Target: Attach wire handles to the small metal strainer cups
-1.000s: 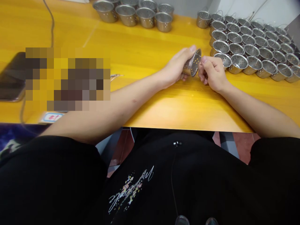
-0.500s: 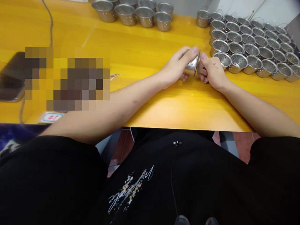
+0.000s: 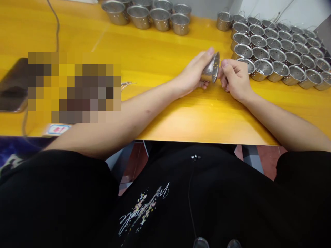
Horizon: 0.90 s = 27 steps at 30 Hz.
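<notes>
My left hand point(image 3: 192, 74) is wrapped around a small perforated metal basket point(image 3: 209, 71), which is tipped on its side with its open rim facing right. Just off that rim, my right hand point(image 3: 237, 78) is closed in a pinch. A thin wire handle point(image 3: 220, 62) shows faintly between the rim and the right fingertips; most of it is hidden by the fingers. Both hands are above the yellow table point(image 3: 181, 120), near its front edge.
Rows of similar baskets with wire handles point(image 3: 280, 55) stand close beyond my right hand. More baskets point(image 3: 160, 19) are at the back. A few thin wires point(image 3: 128, 83) lie by my left forearm. A dark phone-like object point(image 3: 14, 86) and a cable point(image 3: 57, 31) are at left.
The basket's rim has turned slightly toward me, so more of its opening shows. My right hand has shifted a little and its fingers have loosened slightly from a tighter fist.
</notes>
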### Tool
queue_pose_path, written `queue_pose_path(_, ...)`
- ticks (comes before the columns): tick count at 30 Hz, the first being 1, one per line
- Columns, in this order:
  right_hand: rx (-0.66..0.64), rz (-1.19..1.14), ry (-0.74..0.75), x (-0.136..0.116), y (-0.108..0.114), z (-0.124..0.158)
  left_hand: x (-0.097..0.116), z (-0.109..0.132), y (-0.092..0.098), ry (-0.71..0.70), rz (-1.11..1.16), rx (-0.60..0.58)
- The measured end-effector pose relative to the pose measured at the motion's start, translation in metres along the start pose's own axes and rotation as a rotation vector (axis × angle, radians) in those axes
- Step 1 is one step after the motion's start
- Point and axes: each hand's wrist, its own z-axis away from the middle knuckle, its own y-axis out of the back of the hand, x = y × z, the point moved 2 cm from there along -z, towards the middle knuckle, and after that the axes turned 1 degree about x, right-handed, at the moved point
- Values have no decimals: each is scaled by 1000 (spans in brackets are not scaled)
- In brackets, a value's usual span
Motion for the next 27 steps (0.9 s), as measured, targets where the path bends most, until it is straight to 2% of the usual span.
queue_pose_path(3, 46, 13, -13, 0, 1, 0, 2, 6, 0, -114, -87, 75)
queue_pose_path(9, 83, -5, -8, -4, 2, 0, 13, 22, -5, -224, -259, 215)
queue_pose_path(16, 127, 52, 75, 7, 2, -1, 12, 19, -2, -247, -296, 245)
queue_pose_path(27, 129, 83, 179, 11, 0, -3, 10, 18, 6, -224, -357, 160)
